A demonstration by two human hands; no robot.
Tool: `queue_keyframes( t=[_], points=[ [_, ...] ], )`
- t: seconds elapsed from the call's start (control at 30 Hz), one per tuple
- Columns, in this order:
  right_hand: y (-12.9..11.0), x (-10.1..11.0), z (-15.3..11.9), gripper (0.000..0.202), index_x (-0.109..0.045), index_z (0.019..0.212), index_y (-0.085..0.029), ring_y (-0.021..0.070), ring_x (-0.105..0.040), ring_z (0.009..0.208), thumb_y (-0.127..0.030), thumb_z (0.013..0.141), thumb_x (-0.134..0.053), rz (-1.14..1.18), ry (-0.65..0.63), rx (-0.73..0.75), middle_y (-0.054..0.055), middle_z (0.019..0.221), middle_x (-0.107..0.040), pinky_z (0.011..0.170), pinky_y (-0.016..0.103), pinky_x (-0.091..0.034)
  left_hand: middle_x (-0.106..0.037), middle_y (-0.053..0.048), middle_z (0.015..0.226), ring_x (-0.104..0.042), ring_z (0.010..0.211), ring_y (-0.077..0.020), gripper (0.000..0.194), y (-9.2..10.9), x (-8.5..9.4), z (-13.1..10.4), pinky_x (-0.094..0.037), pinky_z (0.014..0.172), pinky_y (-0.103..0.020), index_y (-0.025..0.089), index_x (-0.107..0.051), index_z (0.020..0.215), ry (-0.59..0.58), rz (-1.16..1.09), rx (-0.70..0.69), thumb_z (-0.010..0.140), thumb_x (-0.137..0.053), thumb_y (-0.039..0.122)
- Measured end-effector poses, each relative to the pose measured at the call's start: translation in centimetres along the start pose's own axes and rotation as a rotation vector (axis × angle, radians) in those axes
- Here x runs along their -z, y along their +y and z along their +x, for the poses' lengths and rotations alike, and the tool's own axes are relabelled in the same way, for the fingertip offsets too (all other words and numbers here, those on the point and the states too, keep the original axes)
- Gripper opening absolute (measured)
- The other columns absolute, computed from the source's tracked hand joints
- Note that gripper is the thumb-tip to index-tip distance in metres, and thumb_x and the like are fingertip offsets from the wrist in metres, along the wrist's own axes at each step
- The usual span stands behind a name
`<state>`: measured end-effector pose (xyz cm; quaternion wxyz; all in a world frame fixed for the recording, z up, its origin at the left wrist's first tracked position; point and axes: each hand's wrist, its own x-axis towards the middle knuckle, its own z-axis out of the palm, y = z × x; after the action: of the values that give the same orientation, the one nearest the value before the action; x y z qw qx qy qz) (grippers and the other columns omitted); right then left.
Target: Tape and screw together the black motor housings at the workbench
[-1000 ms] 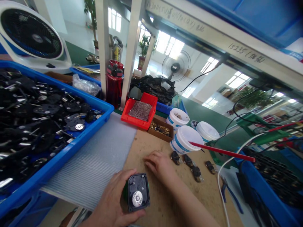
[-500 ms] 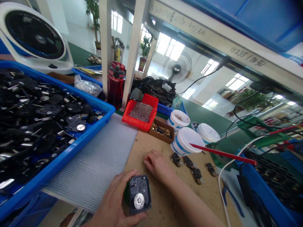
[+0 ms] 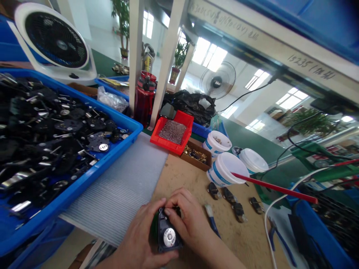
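My left hand (image 3: pixel 140 235) is wrapped round a dark square housing (image 3: pixel 163 239) with a round silver disc (image 3: pixel 169 237) inside it, holding its open side up at the bottom centre. My right hand (image 3: pixel 186 216) is over the housing's upper right part, its fingers bent together at the top edge; what they pinch, if anything, is hidden. A brush with a blue handle (image 3: pixel 213 224) lies on the brown board (image 3: pixel 179 179) just right of my right hand.
At the left is a blue crate (image 3: pixel 112 149) of black parts. A red tray (image 3: pixel 183 144), a cardboard box (image 3: pixel 193 160) of brass parts and white buckets (image 3: pixel 221 177) stand beyond the hands. Several small black parts (image 3: pixel 238 211) and pliers (image 3: pixel 283 243) lie to the right.
My right hand has moved from the board onto the housing and now covers its upper part. The brush has come into sight. The whole view has shifted slightly.
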<state>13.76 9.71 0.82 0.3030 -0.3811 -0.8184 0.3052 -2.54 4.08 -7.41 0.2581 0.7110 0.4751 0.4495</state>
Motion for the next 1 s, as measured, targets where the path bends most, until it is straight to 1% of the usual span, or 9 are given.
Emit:
queue_keyframes(
  t=[0.2, 0.4, 0.63, 0.73, 0.8, 0.83, 0.87, 0.93, 1.0],
  points=[
    [-0.5, 0.0, -0.2, 0.011, -0.054, 0.086, -0.019, 0.0188, -0.054, 0.085, -0.009, 0.089, -0.054, -0.124, 0.004, 0.043, 0.004, 0.089, -0.058, 0.074, 0.030, -0.042, -0.058, -0.013, 0.126, -0.059, 0.114, -0.0332, 0.090, -0.2, -0.2, -0.1, -0.051, 0.095, -0.051, 0.028, -0.028, 0.143, 0.002, 0.001, -0.003, 0.070, -0.072, 0.059],
    [-0.6, 0.4, -0.3, 0.010, -0.059, 0.092, -0.019, 0.0198, -0.056, 0.083, -0.019, 0.097, -0.051, -0.322, -0.030, 0.196, 0.004, 0.090, -0.066, 0.075, 0.034, -0.040, -0.060, -0.014, 0.123, -0.061, 0.110, -0.0329, 0.090, -0.2, -0.1, 0.1, -0.053, 0.093, -0.050, 0.026, -0.028, 0.143, 0.025, 0.031, -0.044, 0.071, -0.069, 0.063],
    [-0.9, 0.5, -0.2, 0.016, -0.062, 0.093, -0.019, 0.0186, -0.054, 0.078, -0.020, 0.099, -0.047, -0.438, -0.059, 0.255, 0.004, 0.090, -0.068, 0.072, 0.035, -0.036, -0.060, -0.013, 0.125, -0.061, 0.111, -0.0320, 0.088, -0.2, 0.2, 0.0, -0.054, 0.092, -0.047, 0.026, -0.032, 0.141, 0.019, 0.052, -0.009, 0.069, -0.076, 0.052],
    [-1.0, 0.8, 0.0, 0.015, -0.064, 0.088, -0.019, 0.0185, -0.056, 0.079, -0.020, 0.097, -0.053, -0.373, -0.039, 0.235, 0.003, 0.086, -0.069, 0.072, 0.034, -0.038, -0.061, -0.011, 0.123, -0.062, 0.109, -0.0319, 0.089, -0.1, 0.4, 0.2, -0.056, 0.090, -0.046, 0.027, -0.034, 0.139, 0.007, 0.052, 0.014, 0.065, -0.079, 0.047],
    [-0.4, 1.6, 0.3, 0.007, -0.067, 0.090, -0.021, 0.0175, -0.059, 0.085, -0.022, 0.093, -0.061, -0.236, -0.042, 0.162, 0.001, 0.089, -0.070, 0.078, 0.032, -0.042, -0.061, -0.010, 0.123, -0.063, 0.108, -0.0320, 0.089, 0.1, 0.7, 0.3, -0.057, 0.088, -0.045, 0.028, -0.035, 0.138, 0.008, 0.056, 0.023, 0.063, -0.082, 0.042],
    [0.1, 2.1, 0.4, 0.006, -0.069, 0.095, -0.023, 0.0172, -0.061, 0.090, -0.023, 0.090, -0.064, -0.193, -0.040, 0.084, 0.001, 0.094, -0.071, 0.081, 0.030, -0.045, -0.062, -0.010, 0.123, -0.063, 0.108, -0.0318, 0.090, 0.3, 0.8, 0.4, -0.057, 0.088, -0.045, 0.029, -0.035, 0.138, 0.005, 0.056, 0.031, 0.062, -0.082, 0.037],
    [0.9, 2.7, 0.4, 0.012, -0.069, 0.100, -0.024, 0.0173, -0.062, 0.093, -0.023, 0.089, -0.065, -0.183, -0.028, -0.013, 0.002, 0.099, -0.070, 0.082, 0.029, -0.046, -0.062, -0.009, 0.123, -0.063, 0.109, -0.0316, 0.090, 0.4, 0.9, 0.5, -0.056, 0.089, -0.045, 0.029, -0.035, 0.138, -0.001, 0.054, 0.040, 0.061, -0.083, 0.033],
    [2.8, 3.7, 0.4, 0.020, -0.068, 0.109, -0.022, 0.0186, -0.064, 0.094, -0.019, 0.090, -0.061, -0.259, 0.022, -0.224, 0.006, 0.104, -0.070, 0.081, 0.030, -0.049, -0.063, -0.008, 0.123, -0.063, 0.110, -0.0310, 0.090, 0.7, 0.9, 0.6, -0.055, 0.091, -0.045, 0.029, -0.036, 0.137, -0.018, 0.048, 0.066, 0.060, -0.082, 0.026],
    [4.6, 4.0, 0.4, 0.019, -0.070, 0.105, -0.017, 0.0188, -0.066, 0.085, -0.014, 0.090, -0.058, -0.355, 0.043, -0.369, 0.008, 0.097, -0.071, 0.075, 0.030, -0.051, -0.064, -0.008, 0.122, -0.063, 0.110, -0.0310, 0.088, 0.8, 0.9, 0.6, -0.054, 0.092, -0.045, 0.029, -0.038, 0.135, -0.014, 0.055, 0.072, 0.059, -0.082, 0.024]
  ],
)
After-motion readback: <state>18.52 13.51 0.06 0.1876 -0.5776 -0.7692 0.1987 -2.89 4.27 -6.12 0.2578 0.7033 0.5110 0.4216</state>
